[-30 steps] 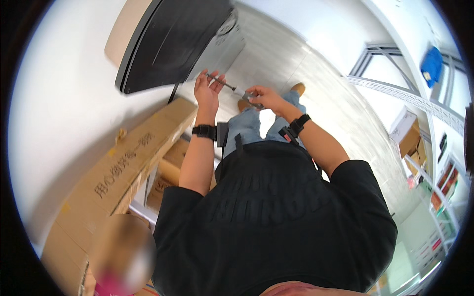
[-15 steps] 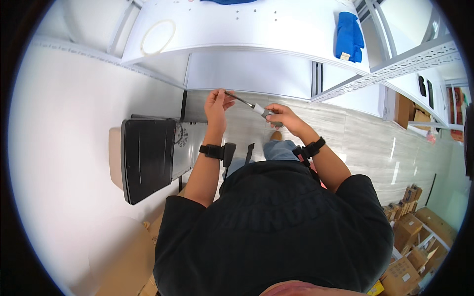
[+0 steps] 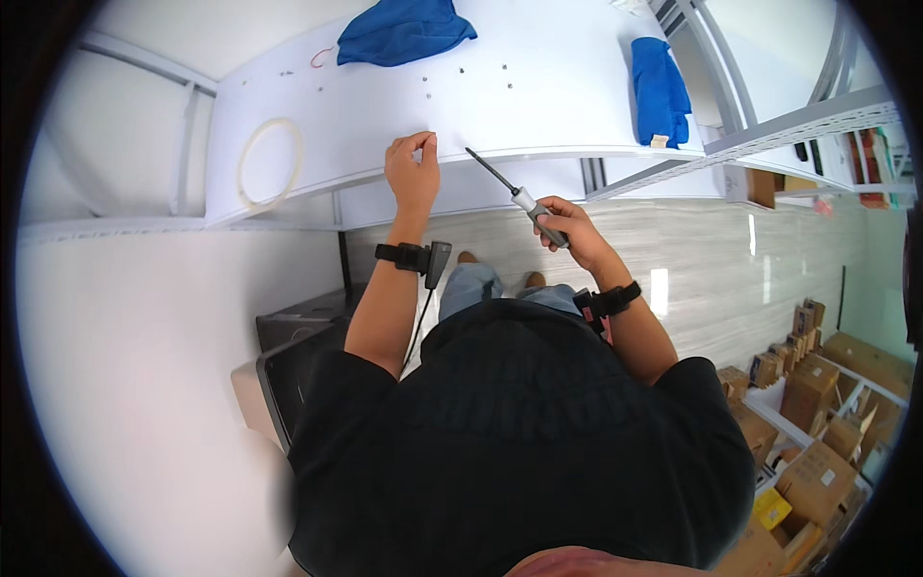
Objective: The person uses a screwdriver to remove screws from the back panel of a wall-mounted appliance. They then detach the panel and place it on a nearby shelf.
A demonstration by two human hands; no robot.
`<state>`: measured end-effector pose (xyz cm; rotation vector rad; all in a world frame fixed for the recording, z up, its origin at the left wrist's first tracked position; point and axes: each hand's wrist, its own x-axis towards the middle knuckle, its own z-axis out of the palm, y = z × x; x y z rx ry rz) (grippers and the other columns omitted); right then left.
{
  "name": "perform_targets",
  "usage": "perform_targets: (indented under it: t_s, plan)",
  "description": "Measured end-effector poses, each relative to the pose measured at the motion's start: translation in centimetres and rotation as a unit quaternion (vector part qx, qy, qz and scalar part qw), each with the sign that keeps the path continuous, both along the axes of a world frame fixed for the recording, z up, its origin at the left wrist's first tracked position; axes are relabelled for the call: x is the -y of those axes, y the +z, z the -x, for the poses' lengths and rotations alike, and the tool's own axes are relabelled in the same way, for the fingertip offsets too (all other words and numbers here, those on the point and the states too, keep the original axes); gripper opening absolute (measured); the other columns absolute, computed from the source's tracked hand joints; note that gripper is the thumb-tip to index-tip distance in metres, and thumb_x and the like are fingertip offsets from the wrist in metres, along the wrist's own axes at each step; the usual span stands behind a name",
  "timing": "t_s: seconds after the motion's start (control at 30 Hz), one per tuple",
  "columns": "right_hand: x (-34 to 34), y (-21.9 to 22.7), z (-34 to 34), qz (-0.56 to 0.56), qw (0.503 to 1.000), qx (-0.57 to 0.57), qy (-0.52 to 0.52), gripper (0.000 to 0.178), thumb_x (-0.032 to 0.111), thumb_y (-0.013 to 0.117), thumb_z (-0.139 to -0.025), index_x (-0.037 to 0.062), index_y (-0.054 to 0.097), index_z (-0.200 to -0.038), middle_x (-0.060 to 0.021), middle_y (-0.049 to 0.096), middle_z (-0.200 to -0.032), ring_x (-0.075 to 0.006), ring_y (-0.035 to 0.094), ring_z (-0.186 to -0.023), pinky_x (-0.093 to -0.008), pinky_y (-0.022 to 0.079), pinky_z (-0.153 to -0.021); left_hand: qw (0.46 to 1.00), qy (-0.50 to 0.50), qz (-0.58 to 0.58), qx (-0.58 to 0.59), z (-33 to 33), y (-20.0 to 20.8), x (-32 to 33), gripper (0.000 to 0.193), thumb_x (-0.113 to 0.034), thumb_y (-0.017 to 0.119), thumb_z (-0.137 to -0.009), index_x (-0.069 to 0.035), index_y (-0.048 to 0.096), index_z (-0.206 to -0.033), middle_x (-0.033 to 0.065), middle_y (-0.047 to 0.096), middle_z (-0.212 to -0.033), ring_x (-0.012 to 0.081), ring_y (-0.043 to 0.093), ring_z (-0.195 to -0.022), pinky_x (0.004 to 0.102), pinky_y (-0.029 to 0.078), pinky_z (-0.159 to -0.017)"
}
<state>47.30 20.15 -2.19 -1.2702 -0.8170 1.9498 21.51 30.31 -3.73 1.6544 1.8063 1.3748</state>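
Observation:
My right hand (image 3: pixel 569 231) is closed round the grey-and-white handle of a screwdriver (image 3: pixel 525 200). Its dark shaft points up and left, with the tip over the front edge of the white tabletop (image 3: pixel 370 120). My left hand (image 3: pixel 413 178) is raised over that same edge, left of the tip and apart from it. Thumb and fingers are pinched together there; whatever they hold, if anything, is too small to make out. Several tiny dark pieces, perhaps screws (image 3: pixel 461 70), lie scattered beyond my hands.
A blue cloth (image 3: pixel 404 34) lies at the back of the tabletop, and a folded blue cloth (image 3: pixel 660 91) at its right end. A pale ring (image 3: pixel 242 173) rests at the left. Perforated metal posts (image 3: pixel 798 117) stand right. Cardboard boxes (image 3: pixel 810 389) are stacked behind me, lower right.
My left hand has left the screwdriver's tip and moved forward, pinched, over the table edge. The tabletop appears closer, and the screwdriver stays in my right hand.

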Motion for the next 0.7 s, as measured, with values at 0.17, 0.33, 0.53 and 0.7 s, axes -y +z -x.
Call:
perform_targets:
  t_s: [0.17, 0.33, 0.53, 0.7]
  plan:
    - [-1.0, 0.8, 1.1, 0.010, 0.998, 0.017, -0.054, 0.027, 0.016, 0.059, -0.088, 0.0046, 0.056, -0.112, -0.0043, 0.061, -0.078, -0.0104, 0.056, -0.062, -0.0231, 0.042, -0.052, 0.986, -0.029, -0.095, -0.135, 1.0, -1.6, -3.2, 0.006, -0.018, 0.071, -0.079, -0.014, 0.073, -0.083, -0.0010, 0.059, -0.086, 0.0224, 0.052, -0.088, 0.0361, 0.040, -0.082]
    - [-2.2, 1.3, 1.7, 0.013, 0.998, -0.001, -0.068, 0.029, 0.016, 0.059, -0.088, 0.0028, 0.054, -0.114, -0.0052, 0.060, -0.079, -0.0115, 0.057, -0.062, -0.0236, 0.043, -0.053, 0.985, -0.024, -0.065, -0.160, 0.8, -1.7, -3.3, 0.005, -0.018, 0.073, -0.078, -0.019, 0.074, -0.082, -0.0045, 0.057, -0.086, 0.0210, 0.051, -0.091, 0.0370, 0.037, -0.085]
    - [-5.6, 1.5, 2.3, 0.018, 0.999, -0.033, -0.021, 0.026, 0.017, 0.059, -0.089, 0.0034, 0.054, -0.111, -0.0048, 0.059, -0.078, -0.0119, 0.055, -0.061, -0.0243, 0.042, -0.053, 0.981, -0.011, -0.072, -0.181, 0.7, -1.6, -3.3, 0.009, -0.017, 0.071, -0.079, -0.016, 0.075, -0.088, -0.0029, 0.060, -0.086, 0.0211, 0.053, -0.091, 0.0375, 0.038, -0.083]
    - [-9.3, 2.4, 2.5, -0.003, 0.995, -0.051, 0.086, 0.024, 0.022, 0.060, -0.091, 0.0047, 0.054, -0.107, -0.0030, 0.058, -0.076, -0.0111, 0.053, -0.061, -0.0242, 0.041, -0.054, 0.990, -0.005, -0.059, -0.130, 1.0, -0.9, -2.9, 0.016, -0.010, 0.069, -0.081, -0.011, 0.073, -0.097, 0.0008, 0.064, -0.092, 0.0238, 0.055, -0.091, 0.0360, 0.043, -0.079]
